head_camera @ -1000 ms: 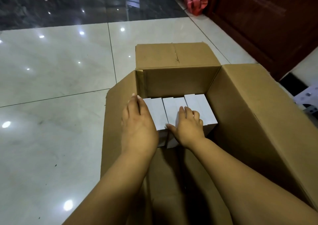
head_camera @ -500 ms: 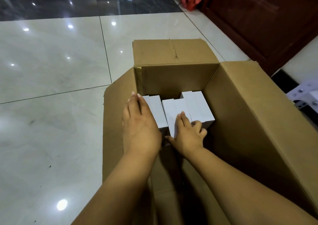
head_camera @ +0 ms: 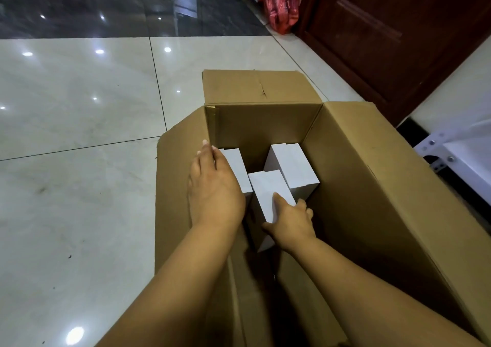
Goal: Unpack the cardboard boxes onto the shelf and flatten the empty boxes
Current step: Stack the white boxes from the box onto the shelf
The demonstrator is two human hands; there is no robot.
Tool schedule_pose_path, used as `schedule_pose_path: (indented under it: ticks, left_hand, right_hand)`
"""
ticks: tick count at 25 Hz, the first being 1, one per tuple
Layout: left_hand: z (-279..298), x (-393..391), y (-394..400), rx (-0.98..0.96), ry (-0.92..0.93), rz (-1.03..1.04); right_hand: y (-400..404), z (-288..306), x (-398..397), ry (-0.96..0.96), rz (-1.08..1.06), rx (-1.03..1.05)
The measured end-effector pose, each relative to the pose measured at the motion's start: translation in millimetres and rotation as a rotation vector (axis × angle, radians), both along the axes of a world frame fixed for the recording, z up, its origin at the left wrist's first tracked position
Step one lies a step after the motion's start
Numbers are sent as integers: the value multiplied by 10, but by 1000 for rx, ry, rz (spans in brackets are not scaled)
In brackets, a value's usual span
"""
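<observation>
Right hand [head_camera: 292, 220] grip pinches middle white box [head_camera: 268, 190]; left hand [head_camera: 214, 187] flat on left box [head_camera: 236, 168].

Both forearms being extended from 6 o'clock toward 12 o'clock, converging. Left hand [head_camera: 215, 190] being held flat, palm down, fingers straight and together, tips pointing to 12 o'clock. Right hand [head_camera: 291, 220] being kept at 3 o'clock of left, lower, thumb spread toward 9 o'clock, fingers curled in grip.
</observation>
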State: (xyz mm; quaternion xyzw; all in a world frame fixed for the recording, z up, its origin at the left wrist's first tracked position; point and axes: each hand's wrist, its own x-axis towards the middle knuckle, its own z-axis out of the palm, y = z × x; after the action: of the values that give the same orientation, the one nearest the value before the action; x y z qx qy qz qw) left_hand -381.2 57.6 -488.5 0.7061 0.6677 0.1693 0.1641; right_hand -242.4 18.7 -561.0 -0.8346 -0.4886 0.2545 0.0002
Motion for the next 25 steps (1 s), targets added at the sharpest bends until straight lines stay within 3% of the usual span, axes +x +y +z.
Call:
schedule_pose_path:
  ticks: [13,20,25]
  left_hand:
    - [47,3,-354,232,81,-197]
    - [267,240,-840,-28,17,-229]
    - [454,416,-1088,-209,-304,-330]
  right_hand:
    - [-1067,565,314,220,-114,218]
    - [-1416,1194,594,341,-160,561]
    - [-1642,1631,875,487,-174,742]
